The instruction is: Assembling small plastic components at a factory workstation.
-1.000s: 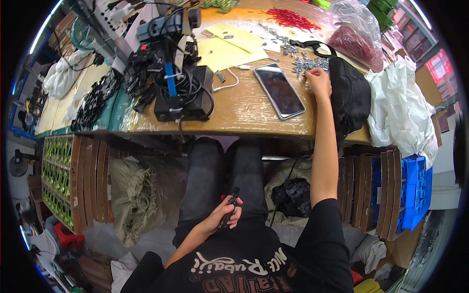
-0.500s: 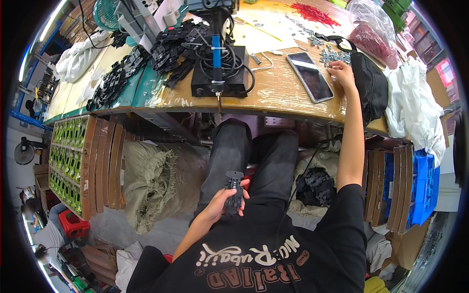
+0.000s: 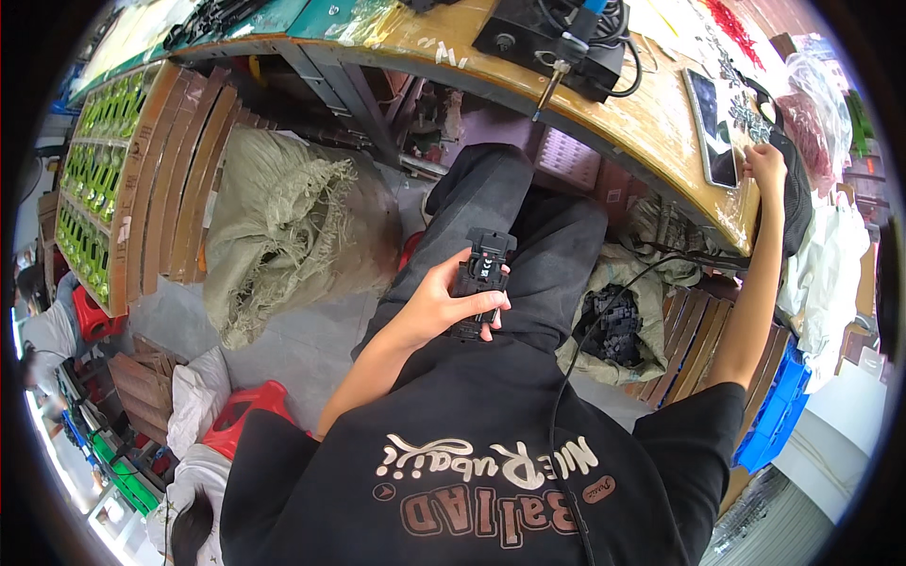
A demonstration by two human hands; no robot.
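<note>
My left hand (image 3: 436, 304) is wrapped round a black plastic housing (image 3: 485, 264), held upright above my lap with the thumb across its front. On the bench at the right, my right hand (image 3: 767, 170) has its fingertips pinched together; whatever is between them is too small to make out. Just beyond those fingers lies a scatter of small silvery metal pieces (image 3: 748, 123), which look like screws. A smartphone (image 3: 710, 132) lies flat to the left of the hand. Close on its right is a black fabric pouch (image 3: 798, 193).
A black box with coiled cable (image 3: 528, 42) sits near the bench's edge, a metal-tipped tool projecting over it. Below stand a woven sack (image 3: 293, 236), an open sack of black parts (image 3: 615, 325) and stacked trays with green pieces (image 3: 102, 189). A thin black cable (image 3: 604, 316) runs past my right side.
The view has swung down and to the left, so the bench shows higher and further right. My left hand and the housing are raised a little above my lap. My right hand stays by the metal pieces.
</note>
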